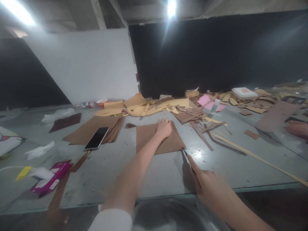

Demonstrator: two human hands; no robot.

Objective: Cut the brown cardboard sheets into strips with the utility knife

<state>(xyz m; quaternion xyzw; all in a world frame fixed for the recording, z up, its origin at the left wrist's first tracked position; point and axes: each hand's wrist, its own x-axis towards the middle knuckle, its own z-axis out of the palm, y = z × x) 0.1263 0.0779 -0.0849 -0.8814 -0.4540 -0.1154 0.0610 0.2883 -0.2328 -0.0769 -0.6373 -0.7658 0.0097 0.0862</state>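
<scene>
A brown rectangular sheet (148,138), leather-like or card, lies on the grey table in front of me. My left hand (164,128) presses down on its upper right part, fingers apart and slightly bent. Under and beside those fingertips, a narrow brown strip (178,138) runs along the sheet's right edge. My right hand (203,179) grips a thin, dark knife (185,152), whose tip is at the sheet's lower right corner. The knife's handle is mostly hidden inside the fist.
Left of the sheet, a phone (97,138) rests on stacked brown sheets (81,130). A magenta packet (54,178) lies at the near left. Scraps and strips (192,112) cover the back, with a glue-like bottle (215,105) and white box (244,93). A long pale strip (260,155) crosses the right side.
</scene>
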